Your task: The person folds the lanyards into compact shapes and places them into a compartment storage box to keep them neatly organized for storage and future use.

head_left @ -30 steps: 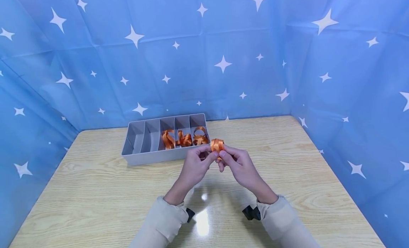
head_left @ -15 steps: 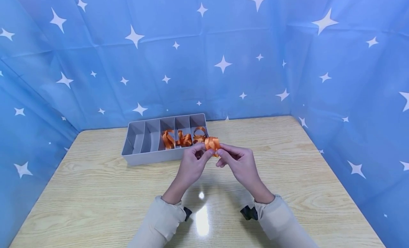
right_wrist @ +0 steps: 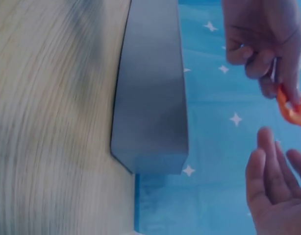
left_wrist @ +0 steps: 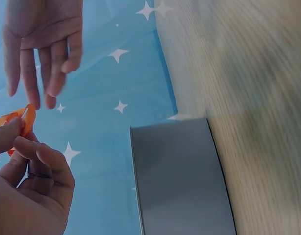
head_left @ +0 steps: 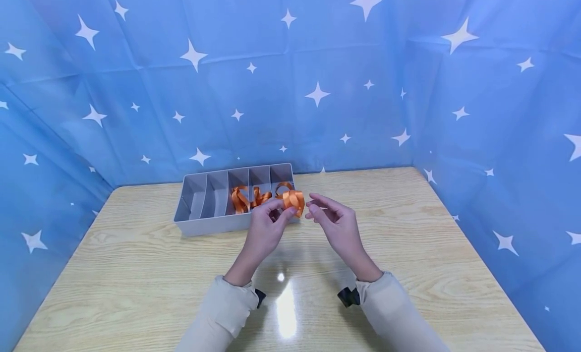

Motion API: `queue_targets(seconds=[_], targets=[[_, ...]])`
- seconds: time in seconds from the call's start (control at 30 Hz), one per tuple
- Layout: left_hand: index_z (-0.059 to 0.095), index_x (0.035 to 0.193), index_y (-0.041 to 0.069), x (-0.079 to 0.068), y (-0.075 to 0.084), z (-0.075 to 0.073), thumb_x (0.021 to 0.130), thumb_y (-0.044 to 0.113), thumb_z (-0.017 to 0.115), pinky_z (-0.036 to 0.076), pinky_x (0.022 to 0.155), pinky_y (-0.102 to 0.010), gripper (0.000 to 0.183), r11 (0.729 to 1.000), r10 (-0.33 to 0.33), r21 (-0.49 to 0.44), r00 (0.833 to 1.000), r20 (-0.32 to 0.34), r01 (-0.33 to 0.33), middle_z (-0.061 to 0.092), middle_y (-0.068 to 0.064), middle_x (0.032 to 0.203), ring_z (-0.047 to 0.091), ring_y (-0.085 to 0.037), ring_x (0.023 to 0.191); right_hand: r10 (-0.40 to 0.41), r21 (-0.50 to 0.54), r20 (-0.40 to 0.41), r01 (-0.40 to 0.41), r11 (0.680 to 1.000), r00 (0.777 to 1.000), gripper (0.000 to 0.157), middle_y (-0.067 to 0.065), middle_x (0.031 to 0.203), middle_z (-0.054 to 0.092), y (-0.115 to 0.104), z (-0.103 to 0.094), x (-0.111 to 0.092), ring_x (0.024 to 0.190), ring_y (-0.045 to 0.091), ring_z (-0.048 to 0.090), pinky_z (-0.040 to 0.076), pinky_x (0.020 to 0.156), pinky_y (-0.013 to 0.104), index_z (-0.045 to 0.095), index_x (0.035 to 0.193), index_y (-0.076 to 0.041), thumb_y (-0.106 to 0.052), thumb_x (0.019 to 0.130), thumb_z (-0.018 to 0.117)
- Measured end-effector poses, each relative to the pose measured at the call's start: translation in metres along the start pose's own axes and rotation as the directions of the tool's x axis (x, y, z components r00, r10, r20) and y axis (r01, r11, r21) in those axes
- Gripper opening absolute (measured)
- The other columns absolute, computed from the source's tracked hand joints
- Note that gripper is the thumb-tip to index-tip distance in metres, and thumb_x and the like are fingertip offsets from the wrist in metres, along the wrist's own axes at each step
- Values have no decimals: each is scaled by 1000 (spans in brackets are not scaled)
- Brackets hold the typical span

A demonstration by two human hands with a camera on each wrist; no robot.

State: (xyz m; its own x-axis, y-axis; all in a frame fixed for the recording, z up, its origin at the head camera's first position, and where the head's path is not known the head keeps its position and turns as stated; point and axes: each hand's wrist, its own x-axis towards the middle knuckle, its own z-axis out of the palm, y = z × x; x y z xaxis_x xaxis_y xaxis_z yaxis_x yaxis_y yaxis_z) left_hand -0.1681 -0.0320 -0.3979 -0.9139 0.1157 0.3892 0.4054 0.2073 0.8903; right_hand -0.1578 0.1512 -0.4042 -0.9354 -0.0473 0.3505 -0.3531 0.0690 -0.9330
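My left hand (head_left: 265, 230) pinches a looped orange ribbon (head_left: 294, 200) between thumb and fingers, in front of the right end of a grey divided box (head_left: 213, 223). In the left wrist view the ribbon (left_wrist: 28, 119) sticks up past the thumb tip. Just to the right of it, my right hand (head_left: 338, 226) holds nothing, its fingers loosely extended and apart from the ribbon. The right wrist view shows that hand (right_wrist: 278, 196) with spread fingers below the ribbon (right_wrist: 293, 113). More orange ribbon (head_left: 239, 199) lies in the box's compartments to the right.
The box stands near the back of a light wood table (head_left: 136, 271). Its two left compartments (head_left: 195, 195) show bare grey floors. A blue curtain (head_left: 254, 90) with white stars hangs behind and along both sides. Light glares off the tabletop between the forearms.
The ribbon has shifted left toward the box's right end in my left hand. My right hand's fingers have let go of it and drawn apart from it.
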Motion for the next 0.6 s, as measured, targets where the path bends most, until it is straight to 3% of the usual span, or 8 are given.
queue_targets(seconds=[0.1,0.2,0.37,0.6], targets=[[71,84,2,3,-2,-3,92,12,72,36,54,-22,13,999,32,32,999,-32,-31,52,-5,71,45,-17,61,-2,-4,-14,2,1000,1000,36,21,118,67,6,3,6,100,29,69,54,87,28,61,131,3,-9,97,65],[70,81,1,6,-4,-7,91,11,73,35,54,-22,15,998,43,52,997,-58,-40,50,-5,69,45,-18,62,-7,-15,-14,7,1000,1000,41,20,125,64,12,6,12,113,31,64,52,93,32,58,134,3,-8,96,66],[72,87,1,7,-10,-14,91,12,74,37,55,-22,12,996,3,89,996,-92,5,53,-5,73,47,-19,65,-11,-75,21,13,997,1000,48,18,142,54,24,11,19,129,33,53,45,102,47,53,141,1,-11,96,66],[73,93,-3,10,-26,-25,91,14,74,41,55,-21,16,973,6,225,978,-207,42,60,-10,77,51,-19,65,-6,-197,87,23,980,996,52,17,151,44,36,22,23,140,30,40,39,108,49,47,145,1,-16,99,63]])
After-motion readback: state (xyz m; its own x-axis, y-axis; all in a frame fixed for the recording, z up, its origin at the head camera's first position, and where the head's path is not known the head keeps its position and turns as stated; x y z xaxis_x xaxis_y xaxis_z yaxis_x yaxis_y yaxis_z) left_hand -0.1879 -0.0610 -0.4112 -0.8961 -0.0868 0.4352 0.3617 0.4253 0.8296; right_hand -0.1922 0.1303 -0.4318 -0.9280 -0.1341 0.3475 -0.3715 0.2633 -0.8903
